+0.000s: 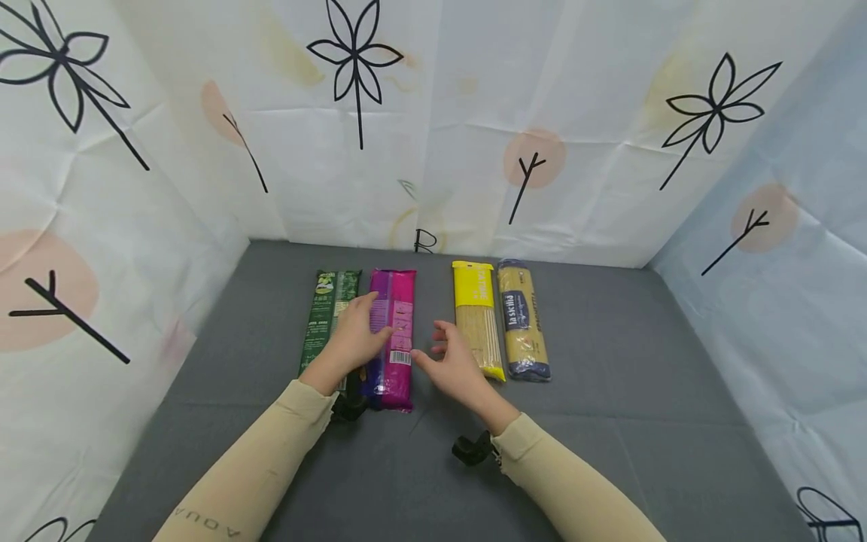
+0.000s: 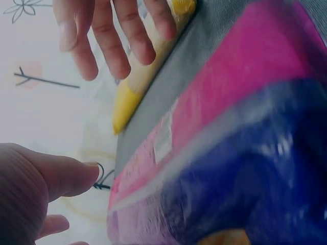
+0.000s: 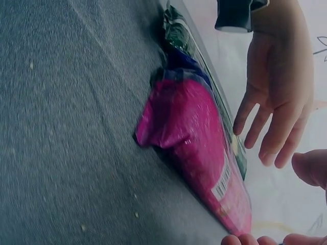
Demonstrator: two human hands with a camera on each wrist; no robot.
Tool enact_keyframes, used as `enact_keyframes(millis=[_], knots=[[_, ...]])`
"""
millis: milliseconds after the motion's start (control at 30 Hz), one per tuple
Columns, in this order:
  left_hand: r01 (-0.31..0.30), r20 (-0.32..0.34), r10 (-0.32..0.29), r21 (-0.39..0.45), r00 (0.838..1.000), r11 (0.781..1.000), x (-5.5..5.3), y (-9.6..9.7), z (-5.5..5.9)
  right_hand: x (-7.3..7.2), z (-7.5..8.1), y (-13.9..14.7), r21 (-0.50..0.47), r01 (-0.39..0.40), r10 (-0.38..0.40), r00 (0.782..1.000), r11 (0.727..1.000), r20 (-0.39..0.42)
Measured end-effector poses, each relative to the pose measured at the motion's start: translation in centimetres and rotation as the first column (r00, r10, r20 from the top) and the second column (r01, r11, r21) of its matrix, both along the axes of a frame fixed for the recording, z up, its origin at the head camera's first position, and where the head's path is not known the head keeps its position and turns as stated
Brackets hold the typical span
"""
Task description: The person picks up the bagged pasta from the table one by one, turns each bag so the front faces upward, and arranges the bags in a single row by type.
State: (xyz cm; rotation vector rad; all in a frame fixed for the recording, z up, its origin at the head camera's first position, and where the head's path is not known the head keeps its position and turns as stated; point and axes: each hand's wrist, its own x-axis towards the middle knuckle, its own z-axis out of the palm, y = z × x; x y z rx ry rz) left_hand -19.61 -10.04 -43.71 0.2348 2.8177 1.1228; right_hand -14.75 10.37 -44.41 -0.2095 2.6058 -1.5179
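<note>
My left hand (image 1: 354, 335) is over the purple-and-pink packet (image 1: 401, 388), fingers loosely extended and thumb spread across it. To that packet's right, my right hand (image 1: 457, 367) hovers with thumb apart and fingers slightly bent, nothing gripped. In the left wrist view, the right hand (image 2: 115, 35) appears at the top, above the pink side of the packet (image 2: 214, 102). The right wrist view shows the left hand (image 3: 278, 87) above the packets with its fingers pointing down. A green packet (image 1: 317, 324) lies left of the purple-and-pink one, partly hidden by the left hand and wrist.
A spaghetti packet with a yellow top (image 1: 474, 282) and a gold-and-blue pasta packet (image 1: 523, 346) lie side by side on the right. All the packets are on a grey cloth-covered table (image 1: 609, 361). Patterned white curtains (image 1: 460, 90) enclose the back and sides.
</note>
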Motion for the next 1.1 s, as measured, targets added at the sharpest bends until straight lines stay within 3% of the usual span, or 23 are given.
enact_keyframes(millis=[333, 467, 733, 1100], knots=[[0.008, 0.156, -0.012, 0.030, 0.988, 1.000, -0.6, -0.9, -1.1, -0.2, -0.5, -1.1, -0.041, -0.062, 0.067, 0.990, 0.997, 0.127], [0.021, 0.161, -0.020, -0.002, 0.987, 1.000, -0.7, -0.7, -1.1, -0.2, -0.8, -1.3, -0.067, -0.067, 0.078, 0.983, 0.995, 0.164], [0.045, 0.155, -0.022, -0.143, 0.988, 0.989, -1.8, -0.3, -1.6, -0.5, -2.2, -1.3, -0.090, -0.055, 0.076, 0.964, 0.994, 0.255], [0.030, 0.177, 0.004, -0.192, 0.984, 0.981, -2.5, 0.1, -1.7, -1.1, -2.2, -1.3, -0.074, -0.073, 0.092, 0.950, 0.995, 0.298]])
